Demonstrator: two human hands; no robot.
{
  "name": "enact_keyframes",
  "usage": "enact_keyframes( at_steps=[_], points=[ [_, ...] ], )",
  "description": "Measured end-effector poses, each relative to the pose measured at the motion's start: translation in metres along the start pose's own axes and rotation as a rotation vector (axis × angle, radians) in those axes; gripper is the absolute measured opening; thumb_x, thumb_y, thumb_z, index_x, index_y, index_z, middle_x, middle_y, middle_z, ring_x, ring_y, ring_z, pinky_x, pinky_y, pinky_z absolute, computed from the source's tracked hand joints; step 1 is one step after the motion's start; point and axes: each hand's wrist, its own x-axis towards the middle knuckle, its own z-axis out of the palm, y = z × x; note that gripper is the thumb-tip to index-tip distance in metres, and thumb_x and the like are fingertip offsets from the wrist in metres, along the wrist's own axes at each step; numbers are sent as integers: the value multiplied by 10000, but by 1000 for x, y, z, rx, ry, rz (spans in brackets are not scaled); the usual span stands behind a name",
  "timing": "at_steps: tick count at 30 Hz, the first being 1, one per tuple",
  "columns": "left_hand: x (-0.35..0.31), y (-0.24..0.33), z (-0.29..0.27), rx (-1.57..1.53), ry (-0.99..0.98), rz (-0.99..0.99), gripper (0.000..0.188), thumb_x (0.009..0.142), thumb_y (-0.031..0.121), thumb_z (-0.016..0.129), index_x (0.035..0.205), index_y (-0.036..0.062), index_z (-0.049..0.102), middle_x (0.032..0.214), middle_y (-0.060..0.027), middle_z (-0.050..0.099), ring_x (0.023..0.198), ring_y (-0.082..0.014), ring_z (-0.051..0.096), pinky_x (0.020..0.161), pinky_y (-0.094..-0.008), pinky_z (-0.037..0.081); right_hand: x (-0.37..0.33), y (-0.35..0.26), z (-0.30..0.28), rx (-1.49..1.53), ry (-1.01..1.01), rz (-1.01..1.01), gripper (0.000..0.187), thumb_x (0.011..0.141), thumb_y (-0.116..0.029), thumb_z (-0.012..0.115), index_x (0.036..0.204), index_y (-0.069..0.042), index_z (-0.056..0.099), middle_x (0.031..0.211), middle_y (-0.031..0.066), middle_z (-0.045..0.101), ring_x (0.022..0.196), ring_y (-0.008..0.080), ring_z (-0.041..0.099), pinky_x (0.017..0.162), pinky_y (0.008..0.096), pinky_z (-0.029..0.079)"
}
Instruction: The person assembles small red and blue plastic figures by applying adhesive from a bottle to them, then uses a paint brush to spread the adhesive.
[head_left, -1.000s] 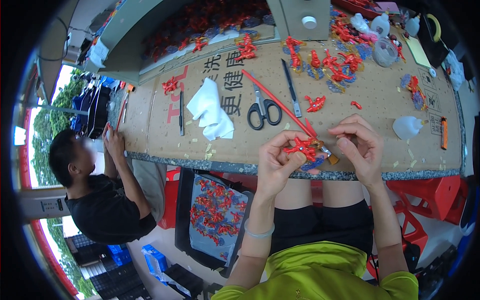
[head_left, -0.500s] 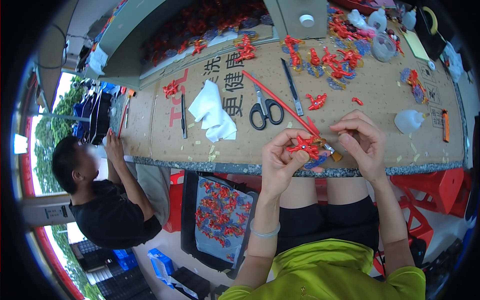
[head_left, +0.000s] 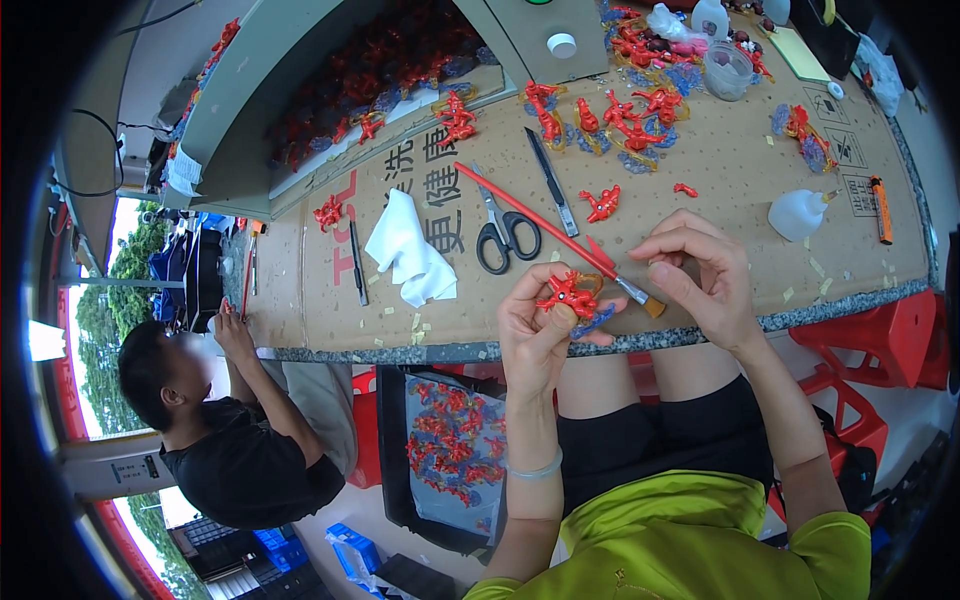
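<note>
My left hand [head_left: 534,345] pinches a red toy figurine [head_left: 567,296] between thumb and fingers, above the table's near edge. Clear amber and blue pieces are joined to the figurine. To its right, my right hand [head_left: 708,285] is apart from it, fingers curled and thumb close to the index fingertip; anything between them is too small to make out. Under and between my hands lies a red-handled brush [head_left: 560,235], its bristles toward me. A loose red figurine part [head_left: 601,204] and a smaller red piece [head_left: 685,190] rest beyond.
Scissors [head_left: 508,240], a craft knife [head_left: 552,180], a white cloth [head_left: 410,250] and a squeeze bottle [head_left: 800,215] lie on the cardboard-covered table. More figurines crowd a grey booth [head_left: 500,40] and a lined tray [head_left: 395,470] below. A co-worker [head_left: 240,430] sits at left.
The view has shifted a little, so the table appears moved left. My left hand still grips the figurine, and my right hand is now a bit farther from it.
</note>
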Motion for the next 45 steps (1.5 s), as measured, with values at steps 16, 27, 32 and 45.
enact_keyframes(
  at_steps=[16,27,32,45],
  points=[
    [-4,-1,3,48,36,2,330,861,84,619,1116,-59,466,929,-225,630,851,-371,664,557,-326,612,-4,-1,3,-2,-3,0,156,812,-84,638,943,-14,685,839,49,599,716,82,535,618,203,406],
    [7,4,-1,28,53,46,286,864,42,592,1095,-67,466,976,-212,619,859,-371,662,565,-331,613,11,-1,4,-42,-60,-12,154,800,-64,628,935,-10,678,852,69,604,741,102,544,638,215,418],
    [-5,9,-3,60,-5,-16,306,831,-67,555,1130,-28,506,999,-124,610,878,-242,661,637,-349,607,-10,-7,16,-230,75,-157,155,791,3,564,915,52,643,855,119,573,777,207,549,680,273,434],
    [-2,5,4,35,-53,39,249,824,-69,540,1068,-51,498,994,-98,553,854,-221,669,561,-275,598,-40,-51,60,-384,-141,-564,240,772,111,504,1002,110,569,719,168,531,594,263,465,559,348,349]
  ],
)
